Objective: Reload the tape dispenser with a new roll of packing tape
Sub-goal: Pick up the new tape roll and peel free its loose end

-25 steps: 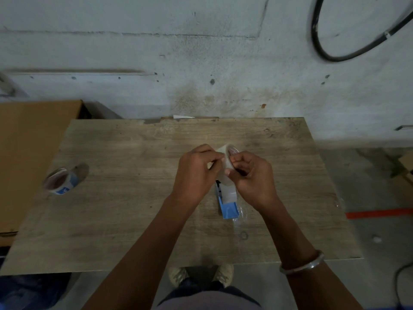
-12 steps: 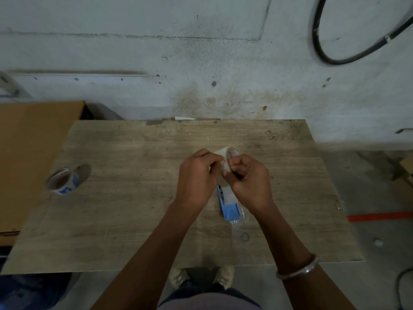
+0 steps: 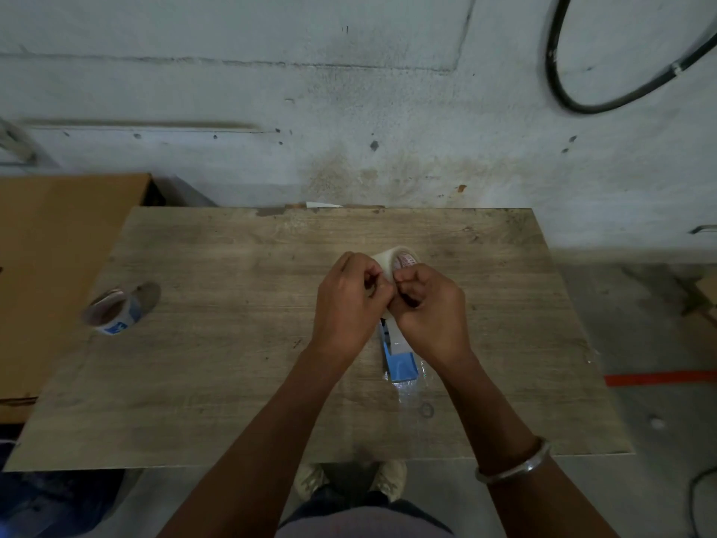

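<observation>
- Where the wooden table meets a stained concrete wall: grey-brown grain, worn far edge, a small ring mark near the front edge.
- Left of the table, brown cardboard; up the wall at the right, a looped black cable; right of the table on the floor, a red stripe.
- Near the table's left edge, well apart from the hands, a nearly spent roll with a blue label, lying tilted.
- At the table's middle, a blue tape dispenser lying flat, handle end toward the front edge, crinkled clear film just beside it.
- Above the dispenser's far end, a new tape roll: pale, translucent, core printed in red, mostly hidden behind the knuckles.
- Left hand curled, fingertips pinching at the roll's outer face; right hand curled round the roll's near side, silver bangle on that wrist.
- Compared with half a second ago: both hands closer together, knuckles now touching, less of the roll showing; dispenser and spent roll unmoved on the table.
</observation>
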The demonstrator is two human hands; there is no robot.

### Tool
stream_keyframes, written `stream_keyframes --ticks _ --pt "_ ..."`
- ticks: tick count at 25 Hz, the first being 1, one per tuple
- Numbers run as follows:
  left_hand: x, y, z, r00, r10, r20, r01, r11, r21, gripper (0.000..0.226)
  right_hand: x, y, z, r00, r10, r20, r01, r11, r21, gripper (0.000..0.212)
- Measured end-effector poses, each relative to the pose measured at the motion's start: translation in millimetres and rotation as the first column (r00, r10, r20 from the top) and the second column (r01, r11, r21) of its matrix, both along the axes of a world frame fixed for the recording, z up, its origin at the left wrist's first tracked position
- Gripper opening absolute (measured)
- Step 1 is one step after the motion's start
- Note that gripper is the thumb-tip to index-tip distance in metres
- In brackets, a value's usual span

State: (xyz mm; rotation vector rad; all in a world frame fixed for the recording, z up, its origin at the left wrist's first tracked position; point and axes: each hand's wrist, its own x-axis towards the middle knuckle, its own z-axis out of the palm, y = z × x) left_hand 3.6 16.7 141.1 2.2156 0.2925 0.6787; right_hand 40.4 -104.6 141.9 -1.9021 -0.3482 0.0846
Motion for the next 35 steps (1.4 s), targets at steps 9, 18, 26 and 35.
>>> stream_keyframes --ticks 9,18,26,35 --pt "-2 -4 -1 0.995 0.091 -0.042 -0.099 0.962 -0.253 0.006 -3 1 1 0.998 -0.055 -0.044 0.056 0.998 0.033 0.022" --pt "-9 -3 5 0.990 0.141 -0.016 -0.134 0.893 -0.429 0.013 -1 -1 6 0.985 -0.042 -0.170 0.076 0.978 0.195 0.022" --pt "-11 0 10 0.980 -0.137 -0.147 0.046 0.863 -0.503 0.051 -3 -4 6 0.984 0.123 -0.125 -0.084 0.957 0.278 0.016" --pt "-19 21 12 0.917 -0.172 -0.360 0.106 0.975 -0.196 0.045 6 -12 -2 0.976 0.171 -0.137 -0.133 0.959 0.250 0.021"
